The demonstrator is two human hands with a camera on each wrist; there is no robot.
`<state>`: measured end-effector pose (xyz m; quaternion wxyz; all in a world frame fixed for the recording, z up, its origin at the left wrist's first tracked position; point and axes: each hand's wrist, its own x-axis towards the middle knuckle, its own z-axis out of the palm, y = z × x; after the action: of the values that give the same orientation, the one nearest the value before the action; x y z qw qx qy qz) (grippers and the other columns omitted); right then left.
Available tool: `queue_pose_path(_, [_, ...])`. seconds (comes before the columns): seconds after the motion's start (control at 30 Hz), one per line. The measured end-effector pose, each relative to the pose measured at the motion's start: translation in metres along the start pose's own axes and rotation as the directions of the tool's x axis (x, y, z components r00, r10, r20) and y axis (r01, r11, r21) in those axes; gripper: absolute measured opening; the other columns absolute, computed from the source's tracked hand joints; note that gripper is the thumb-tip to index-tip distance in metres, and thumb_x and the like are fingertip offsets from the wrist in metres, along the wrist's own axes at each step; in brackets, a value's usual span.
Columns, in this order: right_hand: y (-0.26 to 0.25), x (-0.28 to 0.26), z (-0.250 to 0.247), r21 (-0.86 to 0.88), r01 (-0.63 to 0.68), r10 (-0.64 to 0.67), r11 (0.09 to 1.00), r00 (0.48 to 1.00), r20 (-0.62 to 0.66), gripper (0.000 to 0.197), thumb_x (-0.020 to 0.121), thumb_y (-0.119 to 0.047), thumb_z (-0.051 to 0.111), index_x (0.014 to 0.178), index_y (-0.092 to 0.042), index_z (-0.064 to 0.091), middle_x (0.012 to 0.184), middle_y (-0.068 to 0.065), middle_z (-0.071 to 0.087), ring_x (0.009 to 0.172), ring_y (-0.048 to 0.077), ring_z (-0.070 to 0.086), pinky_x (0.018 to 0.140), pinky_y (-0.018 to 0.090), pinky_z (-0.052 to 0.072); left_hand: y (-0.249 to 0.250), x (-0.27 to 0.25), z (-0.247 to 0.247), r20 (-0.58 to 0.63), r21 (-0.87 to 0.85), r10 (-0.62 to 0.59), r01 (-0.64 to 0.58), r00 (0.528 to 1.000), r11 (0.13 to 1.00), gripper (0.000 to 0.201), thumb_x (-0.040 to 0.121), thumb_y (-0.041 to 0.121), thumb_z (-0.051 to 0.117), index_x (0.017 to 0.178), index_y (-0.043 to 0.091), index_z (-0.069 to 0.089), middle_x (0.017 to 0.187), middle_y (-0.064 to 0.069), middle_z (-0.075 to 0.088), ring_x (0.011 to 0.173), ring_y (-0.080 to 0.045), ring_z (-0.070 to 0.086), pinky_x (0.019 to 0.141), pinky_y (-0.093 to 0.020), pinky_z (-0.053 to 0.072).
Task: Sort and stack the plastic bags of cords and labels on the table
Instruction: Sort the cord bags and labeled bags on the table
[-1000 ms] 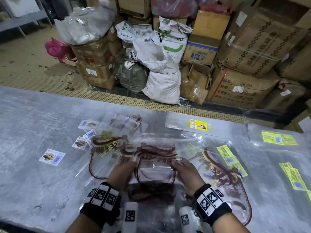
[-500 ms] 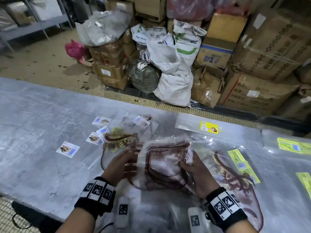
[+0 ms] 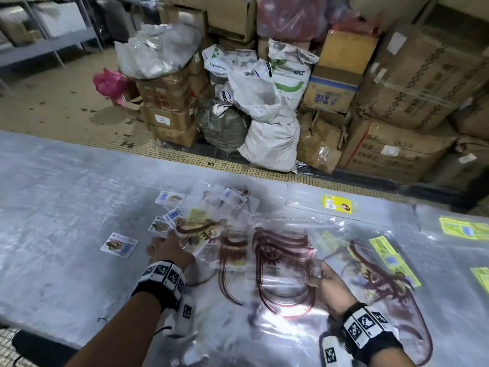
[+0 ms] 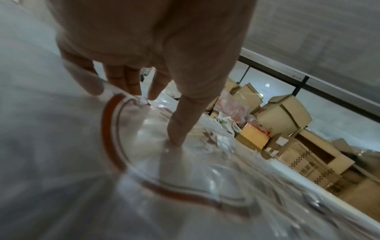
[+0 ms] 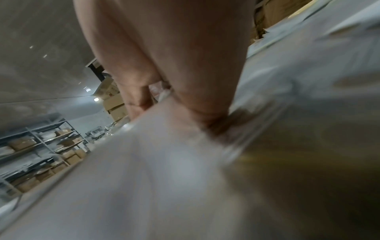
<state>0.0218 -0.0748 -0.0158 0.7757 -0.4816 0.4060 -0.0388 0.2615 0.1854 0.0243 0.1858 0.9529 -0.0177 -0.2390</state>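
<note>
Several clear plastic bags of dark red cords lie overlapping on the grey table (image 3: 53, 207). My right hand (image 3: 317, 279) grips the right edge of the middle cord bag (image 3: 283, 274), thumb on top; the right wrist view is blurred and shows the right hand's fingers (image 5: 185, 81) closed on plastic. My left hand (image 3: 165, 246) reaches left, with straight fingers touching the left cord bag (image 3: 201, 231). In the left wrist view, the left hand's fingertips (image 4: 133, 84) and thumb press the plastic over a red cord (image 4: 111, 133). Another cord bag (image 3: 375, 276) with yellow labels lies to the right.
Loose picture labels (image 3: 119, 245) lie left of the bags. Flat bags with yellow labels (image 3: 337, 203) sit at the table's far edge and on the right (image 3: 460, 229). Cardboard boxes (image 3: 412, 75) and white sacks (image 3: 267, 123) stand on the floor beyond the table.
Both hands held the middle cord bag lifted before. It now lies lower and flatter, held by the right hand alone. The left hand has let go and moved left onto another bag.
</note>
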Motion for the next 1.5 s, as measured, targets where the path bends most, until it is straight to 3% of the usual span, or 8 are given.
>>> queue_pose_path(0.17, [0.000,-0.005,-0.001,0.043,0.005,-0.004,0.999,1.000,0.000,0.048,0.090,0.019,0.046,0.122,-0.016,0.053,0.096,0.019,0.075,0.082,0.037,0.067,0.065,0.042,0.061,-0.001,-0.006,-0.006,-0.103,-0.177,0.027,-0.045,0.994,0.983,0.100,0.072,0.001,0.076,0.152,0.021,0.019,0.147,-0.023,0.019,0.132,-0.041,0.028,0.095,-0.044,0.040])
queue_pose_path(0.27, [0.001,-0.007,0.000,0.056,0.012,-0.010,0.998,0.999,-0.031,0.049,0.092,0.020,0.044,0.128,-0.013,0.050,0.092,0.017,0.076,0.078,0.034,0.065,0.057,0.037,0.060,-0.007,-0.003,-0.004,-0.154,-0.397,0.071,-0.127,0.985,0.909,0.099,0.068,-0.008,0.078,0.149,0.014,0.025,0.133,-0.018,0.040,0.116,-0.033,0.047,0.086,-0.037,0.044])
queue_pose_path(0.43, [0.002,-0.008,-0.001,0.052,0.015,-0.013,0.999,0.999,-0.049,0.049,0.092,0.018,0.046,0.130,-0.012,0.050,0.094,0.019,0.075,0.070,0.033,0.069,0.055,0.038,0.059,-0.002,-0.006,-0.005,0.254,-0.871,0.096,0.185,0.962,0.455,0.020,0.080,0.002,0.073,0.095,0.004,0.059,0.078,-0.016,0.059,0.046,-0.018,0.060,0.040,-0.020,0.048])
queue_pose_path(0.6, [0.002,-0.008,0.000,0.090,0.016,-0.014,0.996,1.000,-0.017,0.042,0.093,0.020,0.043,0.113,-0.015,0.055,0.097,0.027,0.065,0.048,0.032,0.065,0.045,0.042,0.058,0.003,-0.003,0.001,0.222,-0.732,0.279,-0.029,0.934,0.680,0.040,0.095,-0.003,0.053,0.121,0.027,0.054,0.089,-0.018,0.061,0.060,-0.025,0.059,0.048,-0.027,0.050])
queue_pose_path(0.83, [0.004,-0.006,-0.003,0.107,0.005,-0.001,0.994,0.999,-0.037,0.045,0.094,0.019,0.042,0.118,-0.018,0.054,0.100,0.031,0.060,0.047,0.035,0.065,0.046,0.047,0.059,0.009,0.004,0.025,0.238,-0.739,0.185,0.055,0.953,0.672,0.038,0.077,-0.002,0.074,0.111,0.004,0.058,0.065,-0.017,0.066,0.057,-0.026,0.059,0.058,-0.043,0.052])
queue_pose_path(1.0, [0.004,-0.007,-0.004,0.118,0.003,0.002,0.993,0.999,-0.040,0.047,0.095,0.018,0.042,0.118,-0.021,0.054,0.094,0.029,0.063,0.046,0.036,0.064,0.046,0.046,0.058,0.012,0.000,0.031,0.257,-0.868,0.175,0.147,0.951,0.475,0.022,0.083,0.003,0.073,0.098,-0.006,0.061,0.066,-0.019,0.061,0.050,-0.023,0.059,0.053,-0.031,0.051])
queue_pose_path(1.17, [0.004,-0.007,-0.006,0.095,0.008,-0.005,0.995,1.000,-0.028,0.048,0.094,0.018,0.044,0.115,-0.024,0.056,0.095,0.027,0.066,0.050,0.034,0.065,0.051,0.046,0.060,0.018,0.001,0.030,0.292,-0.712,0.236,0.046,0.927,0.701,0.017,0.077,-0.003,0.073,0.091,-0.002,0.064,0.056,-0.005,0.058,0.048,-0.014,0.054,0.056,-0.024,0.042])
queue_pose_path(1.5, [0.005,-0.006,-0.005,0.087,0.055,-0.050,0.995,0.997,-0.058,0.047,0.090,0.024,0.045,0.117,-0.013,0.057,0.090,0.020,0.070,0.059,0.027,0.068,0.061,0.042,0.061,0.034,-0.013,0.043,0.298,-0.637,0.273,-0.023,0.915,0.771,0.035,0.075,-0.014,0.072,0.095,0.013,0.061,0.065,-0.004,0.060,0.046,-0.010,0.057,0.039,-0.017,0.043])
